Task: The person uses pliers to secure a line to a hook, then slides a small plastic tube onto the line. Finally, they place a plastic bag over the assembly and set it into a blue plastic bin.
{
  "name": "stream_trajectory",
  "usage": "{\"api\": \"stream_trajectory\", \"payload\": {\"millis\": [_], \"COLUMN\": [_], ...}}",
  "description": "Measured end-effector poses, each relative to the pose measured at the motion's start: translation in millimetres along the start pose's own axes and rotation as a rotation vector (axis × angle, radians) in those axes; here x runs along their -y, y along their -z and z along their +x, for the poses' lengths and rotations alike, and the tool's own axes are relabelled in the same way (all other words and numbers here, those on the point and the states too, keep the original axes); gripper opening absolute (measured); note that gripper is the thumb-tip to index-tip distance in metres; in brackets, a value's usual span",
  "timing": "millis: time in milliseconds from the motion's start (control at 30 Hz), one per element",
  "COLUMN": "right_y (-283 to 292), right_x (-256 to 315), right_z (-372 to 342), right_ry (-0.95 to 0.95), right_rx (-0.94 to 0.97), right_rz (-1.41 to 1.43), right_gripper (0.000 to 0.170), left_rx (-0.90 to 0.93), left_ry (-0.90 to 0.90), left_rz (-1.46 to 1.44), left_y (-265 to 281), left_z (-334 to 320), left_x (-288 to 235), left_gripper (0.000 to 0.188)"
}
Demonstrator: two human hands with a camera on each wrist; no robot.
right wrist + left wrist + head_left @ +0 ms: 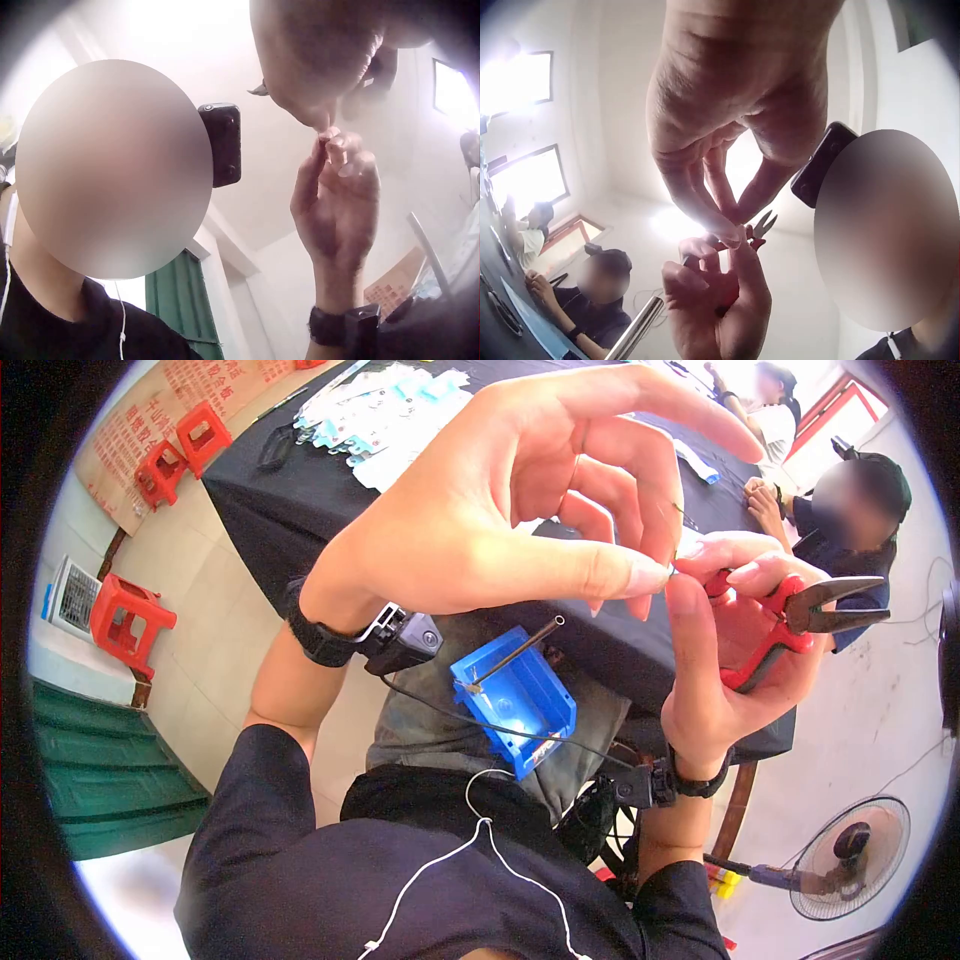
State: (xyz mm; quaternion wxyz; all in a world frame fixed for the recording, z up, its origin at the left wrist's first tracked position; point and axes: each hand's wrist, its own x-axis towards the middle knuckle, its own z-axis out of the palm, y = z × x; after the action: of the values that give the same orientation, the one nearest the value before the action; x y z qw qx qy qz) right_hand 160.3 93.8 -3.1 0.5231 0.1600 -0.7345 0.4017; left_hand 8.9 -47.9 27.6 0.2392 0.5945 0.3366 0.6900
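Note:
Held up over the lap in the head view, the two hands meet at their fingertips. The left hand [470,540] pinches a thin dark strand [678,510] between thumb and index finger, its other fingers loosely curled. Against the palm, the right hand [700,660] grips pliers [825,605] with red handles, their metal nose pointing right and slightly parted. Its thumb and index fingertips touch the left fingertips at the strand's end, where the fingers hide most of it. In the left wrist view, the pliers' nose [765,223] sticks out beyond the joined fingertips.
A blue plastic bin [462,672] rests on the lap, with a metal tube [520,650] slanting across it. The black-covered table [250,510] ahead bears a pile of small plastic packets [370,420]. Another person [860,510] sits at the right; a fan [850,860] stands lower right.

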Motion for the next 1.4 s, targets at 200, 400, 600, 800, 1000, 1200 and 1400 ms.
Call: {"api": "stream_trajectory", "payload": {"millis": [200,400,600,800,1000,1200,1400], "right_y": [1.5,-1.3,6.1,2.5,0.5,2.0,2.2], "right_x": [-3.6,-7.7,-8.0,-9.5,-7.4,-5.0,-4.1], "right_z": [-0.6,-1.1,1.6,2.0,-0.6,1.0,0.8], "right_ry": [0.008,0.042,0.032,0.009,0.015,0.039,0.042], "right_rx": [0.007,-0.019,-0.008,0.001,-0.017,0.019,0.014], "right_rz": [-0.021,-0.049,-0.103,-0.012,-0.022,-0.047,-0.083], "right_gripper": [0.039,0.039,0.04,0.04,0.04,0.04,0.039], "left_rx": [0.0,0.005,0.008,0.017,0.006,-0.002,-0.005], "left_ry": [0.013,0.021,0.024,0.02,0.024,0.028,0.034], "left_rz": [-0.01,-0.02,-0.019,-0.012,-0.013,-0.014,-0.021], "left_y": [1.7,-0.3,-3.4,-5.2,-4.5,-1.3,-0.2], "left_z": [0.5,-2.5,0.1,5.2,1.3,4.0,4.2], "left_x": [2.5,2.6,1.6,0.3,0.2,1.8,3.5], "left_gripper": [0.04,0.039,0.039,0.039,0.039,0.038,0.038]}}
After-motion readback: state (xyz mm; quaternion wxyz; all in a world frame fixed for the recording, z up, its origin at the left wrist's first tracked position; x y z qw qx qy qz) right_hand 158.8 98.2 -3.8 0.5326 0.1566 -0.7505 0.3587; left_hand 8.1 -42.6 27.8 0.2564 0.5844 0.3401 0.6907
